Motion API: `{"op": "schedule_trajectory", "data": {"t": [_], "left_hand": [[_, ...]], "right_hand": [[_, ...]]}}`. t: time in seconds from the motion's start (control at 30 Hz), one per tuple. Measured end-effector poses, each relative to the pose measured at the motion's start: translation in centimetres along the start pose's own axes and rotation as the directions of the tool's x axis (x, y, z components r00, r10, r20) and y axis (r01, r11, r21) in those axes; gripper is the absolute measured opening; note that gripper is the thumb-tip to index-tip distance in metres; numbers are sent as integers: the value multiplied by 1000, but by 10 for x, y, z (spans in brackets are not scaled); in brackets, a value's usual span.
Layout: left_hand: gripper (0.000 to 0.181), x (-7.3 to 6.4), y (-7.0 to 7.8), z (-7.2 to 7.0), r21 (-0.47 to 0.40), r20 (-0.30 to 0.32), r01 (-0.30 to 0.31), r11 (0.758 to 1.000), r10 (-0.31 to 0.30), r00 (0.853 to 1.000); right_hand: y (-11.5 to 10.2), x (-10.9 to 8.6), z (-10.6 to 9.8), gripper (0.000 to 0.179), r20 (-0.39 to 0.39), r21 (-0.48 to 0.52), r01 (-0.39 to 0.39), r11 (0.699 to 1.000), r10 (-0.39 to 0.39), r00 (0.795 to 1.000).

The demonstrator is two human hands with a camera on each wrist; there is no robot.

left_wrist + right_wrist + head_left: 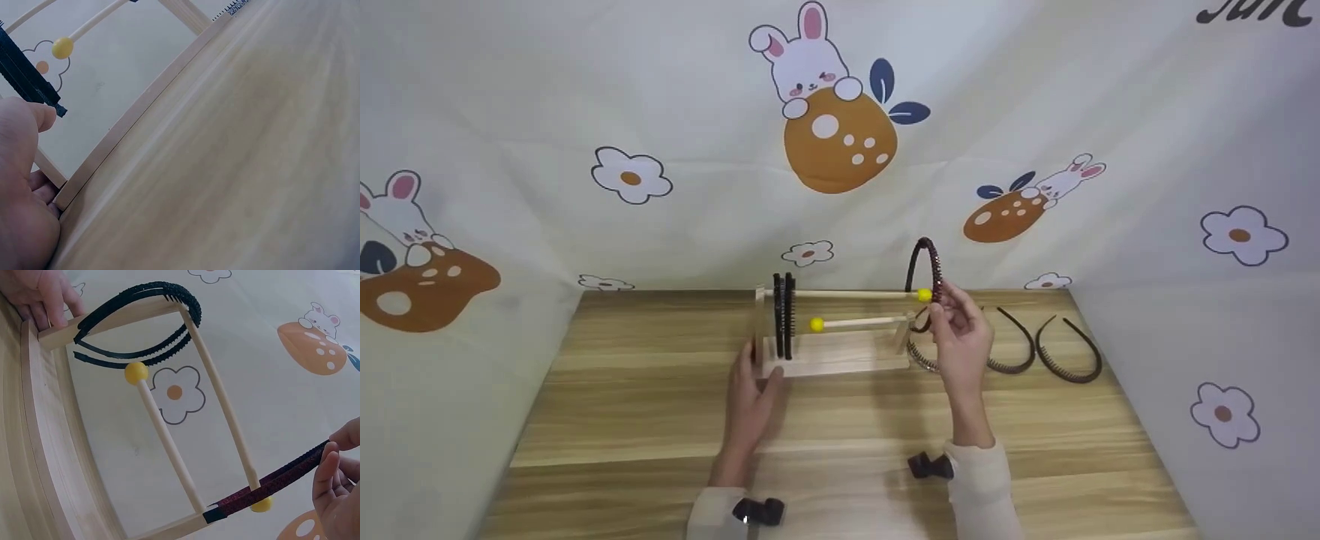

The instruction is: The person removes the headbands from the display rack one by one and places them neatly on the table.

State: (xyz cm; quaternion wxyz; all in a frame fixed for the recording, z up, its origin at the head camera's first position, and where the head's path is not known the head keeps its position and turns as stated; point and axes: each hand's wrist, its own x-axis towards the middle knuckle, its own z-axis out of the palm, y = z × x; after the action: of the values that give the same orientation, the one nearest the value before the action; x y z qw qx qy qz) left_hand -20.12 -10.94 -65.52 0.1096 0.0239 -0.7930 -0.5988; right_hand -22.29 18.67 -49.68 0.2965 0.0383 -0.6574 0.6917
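A wooden rack (pixel 840 358) with two rods tipped by yellow balls stands on the table. My left hand (pixel 751 397) grips its left end, thumb at the front and fingers along the outer side. Black toothed headbands (pixel 784 315) hang on the upper rod (pixel 859 295), close to the left upright. With thumb and fingertips, my right hand (pixel 964 337) pinches a dark red headband (pixel 287 482), held upright at that rod's yellow ball end (pixel 924 295). The band overlaps the rod tip in the right wrist view; I cannot tell whether the rod is through its loop.
Dark headbands lie on the table right of the rack: one (pixel 921 358) partly behind my right hand, another (pixel 1018 360) beside it, and one (pixel 1069 373) farthest right. A patterned cloth (pixel 697 90) hangs behind the wood-grain table (pixel 840 435).
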Motion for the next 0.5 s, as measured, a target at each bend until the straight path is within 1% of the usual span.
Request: {"op": "schedule_trajectory", "data": {"t": [0.27,0.5], "left_hand": [[80,-1,1,-1,-13,7,6,1000,-6,1000],[80,-1,2,-1,-8,14,18,1000,-18,1000]], "right_hand": [[3,4,-10,37,-18,-22,-3,1000,3,1000],[6,7,-19,36,-22,-73,-18,997,16,1000]]}}
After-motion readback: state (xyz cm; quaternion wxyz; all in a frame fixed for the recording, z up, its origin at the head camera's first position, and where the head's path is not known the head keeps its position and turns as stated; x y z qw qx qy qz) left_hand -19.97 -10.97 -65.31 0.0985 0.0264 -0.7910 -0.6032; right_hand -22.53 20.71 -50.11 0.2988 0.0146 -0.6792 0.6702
